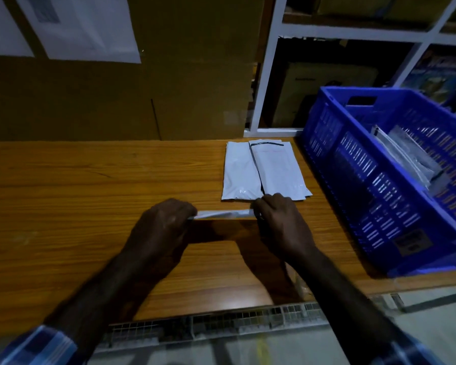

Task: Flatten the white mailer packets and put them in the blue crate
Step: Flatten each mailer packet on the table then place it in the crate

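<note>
While both hands, left [166, 225] and right [279, 219], pinch a mailer [223, 214] | wooden table [77, 185] | blue crate [395, 180] right

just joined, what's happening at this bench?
A person is holding one white mailer edge-on above the wooden table, the left hand gripping one end and the right hand the other. A small pile of mailers lies flat on the table just beyond the hands. The blue crate stands at the right and already holds some packets. The held mailer is not in the crate yet.
</note>
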### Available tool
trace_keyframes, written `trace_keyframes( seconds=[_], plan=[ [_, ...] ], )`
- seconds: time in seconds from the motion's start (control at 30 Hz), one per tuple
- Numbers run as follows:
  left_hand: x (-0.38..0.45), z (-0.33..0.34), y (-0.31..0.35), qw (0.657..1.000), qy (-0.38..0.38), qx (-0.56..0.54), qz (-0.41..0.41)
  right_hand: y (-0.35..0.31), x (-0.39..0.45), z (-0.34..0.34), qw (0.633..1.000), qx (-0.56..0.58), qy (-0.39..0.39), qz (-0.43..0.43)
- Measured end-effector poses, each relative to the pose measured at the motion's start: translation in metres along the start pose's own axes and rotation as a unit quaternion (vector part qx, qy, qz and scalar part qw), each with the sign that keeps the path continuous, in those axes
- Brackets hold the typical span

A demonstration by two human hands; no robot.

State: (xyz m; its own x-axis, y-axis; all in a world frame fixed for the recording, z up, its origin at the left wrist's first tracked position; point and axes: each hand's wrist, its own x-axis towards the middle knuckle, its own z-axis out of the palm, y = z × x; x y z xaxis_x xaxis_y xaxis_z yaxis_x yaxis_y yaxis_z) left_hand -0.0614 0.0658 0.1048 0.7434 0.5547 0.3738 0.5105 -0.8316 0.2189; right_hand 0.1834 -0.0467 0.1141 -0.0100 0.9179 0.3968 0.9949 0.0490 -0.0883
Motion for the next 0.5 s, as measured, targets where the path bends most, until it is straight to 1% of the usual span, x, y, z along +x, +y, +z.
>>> trace_keyframes(
  seconds=[0.07, 0.17, 0.27, 0.33, 0.43, 0.5],
  plan=[
    [-0.022, 0.013, 0.009, 1.000, 0.006, -0.010, -0.012, -0.004, -0.021, 0.010, 1.000, 0.006, 0.003, -0.010],
    [-0.060, 0.040, 0.017, 0.999, 0.018, -0.038, 0.000, -0.012, -0.058, 0.025, 0.997, 0.063, -0.039, 0.015],
    [-0.086, 0.061, 0.024, 0.996, -0.027, -0.085, -0.014, -0.025, -0.077, 0.036, 0.992, 0.104, -0.058, 0.039],
    [-0.088, 0.071, 0.029, 0.993, -0.043, -0.101, -0.051, -0.039, -0.073, 0.044, 0.993, 0.107, -0.046, 0.030],
    [-0.074, 0.083, 0.034, 0.988, -0.002, -0.083, -0.129, -0.060, -0.052, 0.065, 0.996, 0.083, -0.027, 0.006],
    [-0.064, 0.087, 0.038, 0.986, 0.011, -0.072, -0.153, -0.069, -0.039, 0.078, 0.996, 0.081, -0.037, -0.025]
  ],
)
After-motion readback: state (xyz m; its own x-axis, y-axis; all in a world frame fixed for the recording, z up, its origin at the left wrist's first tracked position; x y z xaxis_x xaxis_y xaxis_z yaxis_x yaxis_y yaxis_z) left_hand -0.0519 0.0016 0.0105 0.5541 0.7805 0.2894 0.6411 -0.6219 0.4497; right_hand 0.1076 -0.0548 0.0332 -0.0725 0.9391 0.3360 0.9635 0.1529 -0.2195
